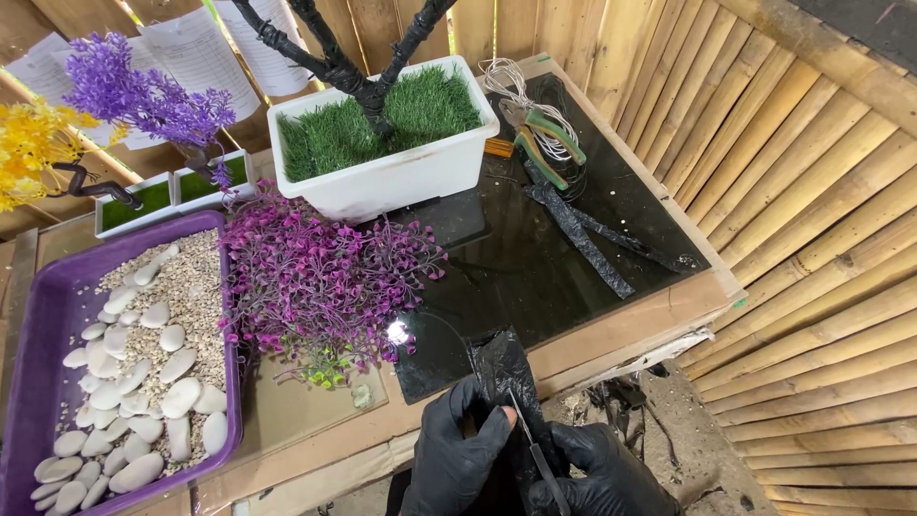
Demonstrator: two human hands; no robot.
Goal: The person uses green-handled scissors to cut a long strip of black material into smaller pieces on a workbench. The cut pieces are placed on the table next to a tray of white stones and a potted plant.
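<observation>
Black plastic strip (503, 368), at the near edge of the black glass sheet (535, 258), pinched by gloved left hand (457, 457); right hand (597, 478) grips a blade (527, 438). Left of the sheet: purple tray (38, 330) holding white pebbles (143, 382) and gravel.

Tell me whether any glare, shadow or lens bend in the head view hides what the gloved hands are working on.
Head view: daylight, mostly sharp; one bright glare spot on the glossy black sheet, clear of the hands. The left hand and right hand, black-gloved on a black plastic strip, merge in low contrast; the thin tool barely shows. Bamboo wall bows at the edge.
</observation>
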